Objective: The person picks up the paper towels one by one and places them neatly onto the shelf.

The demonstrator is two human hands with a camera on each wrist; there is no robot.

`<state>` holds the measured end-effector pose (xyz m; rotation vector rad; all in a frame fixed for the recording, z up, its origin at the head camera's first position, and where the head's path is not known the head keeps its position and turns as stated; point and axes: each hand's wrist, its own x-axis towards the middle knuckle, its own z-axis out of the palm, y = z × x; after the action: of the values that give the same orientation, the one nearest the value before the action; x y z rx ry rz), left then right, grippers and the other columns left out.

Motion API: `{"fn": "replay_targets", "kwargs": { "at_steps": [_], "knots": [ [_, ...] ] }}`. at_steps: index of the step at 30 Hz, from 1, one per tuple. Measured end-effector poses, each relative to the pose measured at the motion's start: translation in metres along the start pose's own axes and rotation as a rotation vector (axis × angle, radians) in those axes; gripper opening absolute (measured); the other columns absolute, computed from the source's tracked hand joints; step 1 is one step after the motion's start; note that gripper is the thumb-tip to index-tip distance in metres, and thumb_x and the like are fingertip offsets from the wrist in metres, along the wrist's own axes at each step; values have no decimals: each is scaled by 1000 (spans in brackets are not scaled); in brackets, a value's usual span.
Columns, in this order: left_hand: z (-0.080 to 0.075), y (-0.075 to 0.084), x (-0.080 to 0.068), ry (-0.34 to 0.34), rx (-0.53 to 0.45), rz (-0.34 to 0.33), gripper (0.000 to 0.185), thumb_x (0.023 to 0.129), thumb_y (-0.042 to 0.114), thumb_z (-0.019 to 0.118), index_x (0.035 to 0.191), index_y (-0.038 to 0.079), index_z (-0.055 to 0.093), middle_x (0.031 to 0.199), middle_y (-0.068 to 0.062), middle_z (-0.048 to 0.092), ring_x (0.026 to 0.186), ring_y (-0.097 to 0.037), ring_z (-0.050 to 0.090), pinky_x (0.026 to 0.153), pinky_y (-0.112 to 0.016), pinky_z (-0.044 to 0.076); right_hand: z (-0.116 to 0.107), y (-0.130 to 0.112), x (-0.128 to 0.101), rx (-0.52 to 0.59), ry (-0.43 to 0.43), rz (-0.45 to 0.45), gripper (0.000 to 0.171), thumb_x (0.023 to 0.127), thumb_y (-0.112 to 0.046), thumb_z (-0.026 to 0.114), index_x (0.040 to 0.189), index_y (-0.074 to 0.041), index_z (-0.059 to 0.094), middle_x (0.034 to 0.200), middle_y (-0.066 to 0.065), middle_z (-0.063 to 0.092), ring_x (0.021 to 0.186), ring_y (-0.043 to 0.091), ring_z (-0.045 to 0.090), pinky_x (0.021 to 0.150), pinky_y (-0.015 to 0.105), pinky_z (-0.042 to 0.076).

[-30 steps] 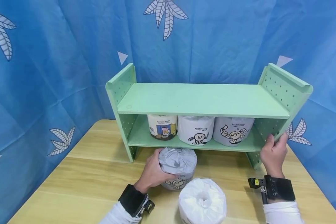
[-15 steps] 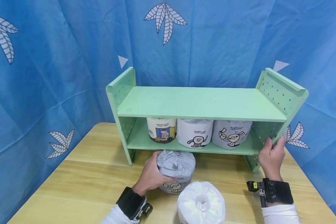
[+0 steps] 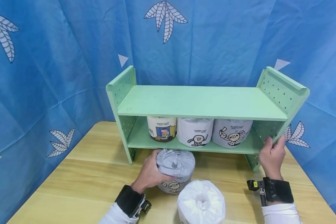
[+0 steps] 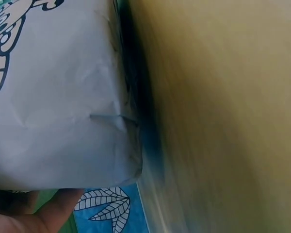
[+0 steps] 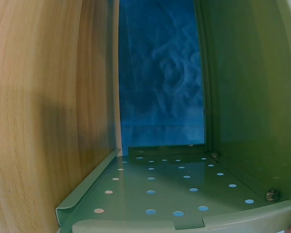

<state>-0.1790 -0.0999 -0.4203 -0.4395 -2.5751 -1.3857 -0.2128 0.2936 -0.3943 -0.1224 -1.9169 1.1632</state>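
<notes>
My left hand (image 3: 150, 173) grips a paper-wrapped toilet roll (image 3: 175, 170) that stands on the wooden table (image 3: 81, 177) just in front of the green shelf (image 3: 201, 102). The left wrist view shows that roll's white wrapper (image 4: 58, 97) up close, with a bit of my hand (image 4: 34, 216) under it. My right hand (image 3: 272, 155) holds the front edge of the shelf's right side panel (image 3: 282, 93); in the right wrist view the perforated panel (image 5: 174, 194) fills the bottom. Three wrapped rolls (image 3: 198, 131) stand in a row on the lower shelf.
Another white roll (image 3: 201, 202) lies at the table's near edge, between my arms. The top shelf board (image 3: 201, 99) carries nothing. A blue leaf-print curtain (image 3: 44, 62) closes off the back and both sides.
The held roll and my left hand have shifted slightly to the left and toward me. My right hand stays on the shelf's side panel.
</notes>
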Motion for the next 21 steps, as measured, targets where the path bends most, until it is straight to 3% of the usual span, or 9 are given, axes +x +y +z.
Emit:
{"fn": "replay_targets", "kwargs": {
  "at_steps": [21],
  "knots": [
    [-13,0,0,-87,-13,65,101,43,25,97,130,5,49,114,-5,62,103,-24,59,90,-49,49,0,0,0,-9,5,19,44,104,-20,36,147,-8,33,134,31,48,121,50,47,98,67,36]
  ]
}}
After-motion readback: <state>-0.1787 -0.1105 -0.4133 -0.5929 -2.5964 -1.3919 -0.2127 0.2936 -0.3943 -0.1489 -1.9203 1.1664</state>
